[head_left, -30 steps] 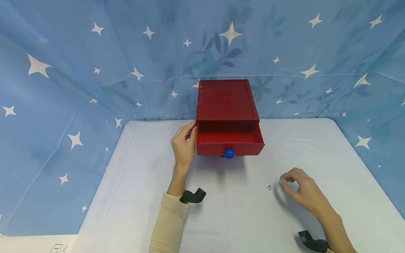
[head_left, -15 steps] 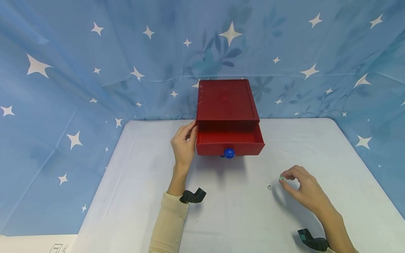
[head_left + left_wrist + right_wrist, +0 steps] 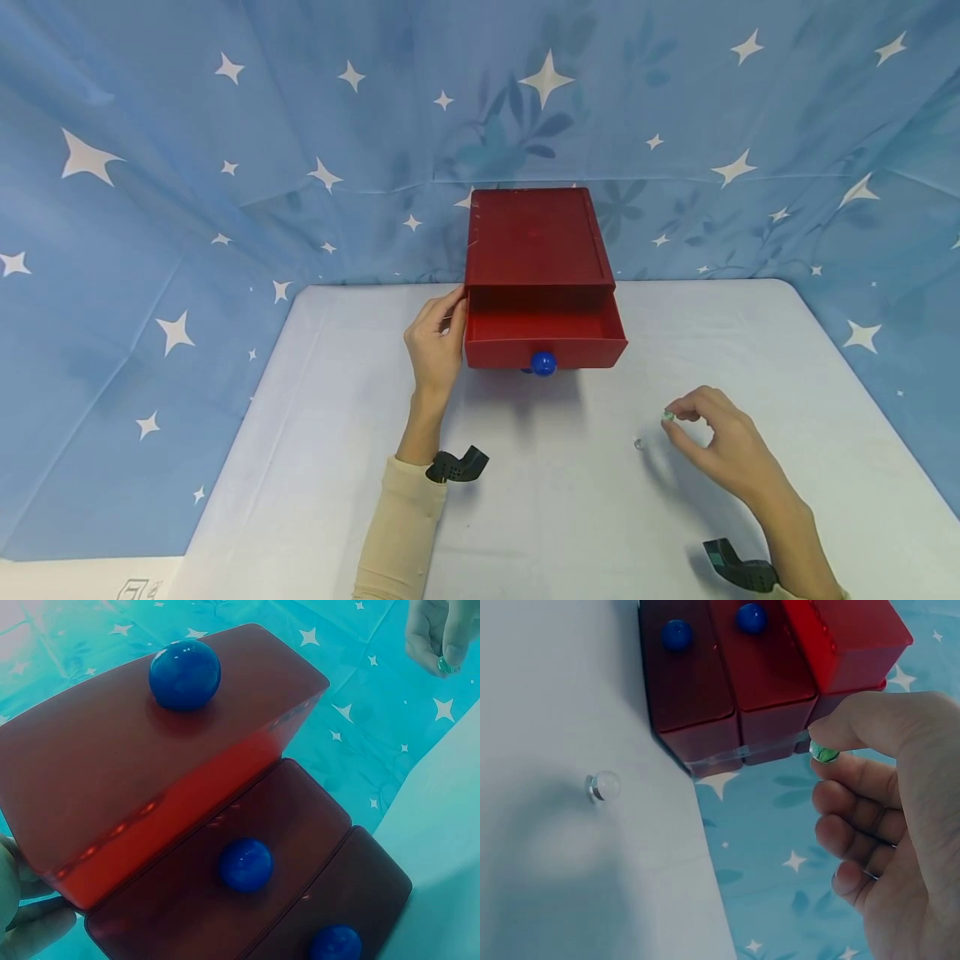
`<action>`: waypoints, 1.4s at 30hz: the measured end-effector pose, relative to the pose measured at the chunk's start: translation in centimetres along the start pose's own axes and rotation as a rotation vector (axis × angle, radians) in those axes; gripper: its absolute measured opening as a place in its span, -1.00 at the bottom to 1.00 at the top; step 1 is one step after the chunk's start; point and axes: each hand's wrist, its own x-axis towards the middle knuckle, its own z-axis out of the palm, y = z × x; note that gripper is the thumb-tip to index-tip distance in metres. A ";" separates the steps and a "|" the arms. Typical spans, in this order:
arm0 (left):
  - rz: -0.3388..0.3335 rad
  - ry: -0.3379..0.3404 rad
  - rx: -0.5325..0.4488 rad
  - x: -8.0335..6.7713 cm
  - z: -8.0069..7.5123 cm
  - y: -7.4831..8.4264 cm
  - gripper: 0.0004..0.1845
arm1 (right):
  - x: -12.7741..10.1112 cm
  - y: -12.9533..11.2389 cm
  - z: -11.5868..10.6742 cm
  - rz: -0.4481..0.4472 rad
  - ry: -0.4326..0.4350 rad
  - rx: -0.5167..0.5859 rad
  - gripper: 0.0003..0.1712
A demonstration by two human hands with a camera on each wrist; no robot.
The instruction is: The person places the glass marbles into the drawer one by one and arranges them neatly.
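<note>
A red drawer cabinet (image 3: 536,237) stands at the back middle of the table, its top drawer (image 3: 577,353) pulled out, with no contents showing in the head view. My left hand (image 3: 435,350) rests against the cabinet's left side, fingers and thumb touching it beside the pulled-out drawer. Between thumb and index finger, my right hand (image 3: 727,442) pinches a clear marble with green inside (image 3: 824,754), raised above the table at the right. A colourless clear marble (image 3: 606,786) lies on the white tabletop, just left of that hand in the head view.
Round blue knobs sit on the drawer fronts, such as the top knob (image 3: 543,363) and the middle knob (image 3: 246,865). Both lower drawers are closed. A blue star-patterned cloth (image 3: 360,125) hangs behind the white table (image 3: 315,500).
My right hand has risen slightly and moved a little away from me with the green marble. The left hand, the cabinet and the colourless marble have stayed put.
</note>
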 end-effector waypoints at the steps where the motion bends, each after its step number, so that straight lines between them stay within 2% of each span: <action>1: 0.001 0.002 0.000 0.0 0.0 0.0 -0.74 | 0.0 -0.1 0.0 0.001 0.002 0.000 -0.69; 28: 0.006 -0.004 -0.003 0.0 0.0 0.0 -0.74 | 0.8 -1.1 -0.5 -0.091 0.098 0.059 -0.62; 42: 0.009 0.005 -0.009 0.0 0.0 0.0 -0.75 | 1.3 -1.8 -1.0 -0.094 0.109 0.091 -0.63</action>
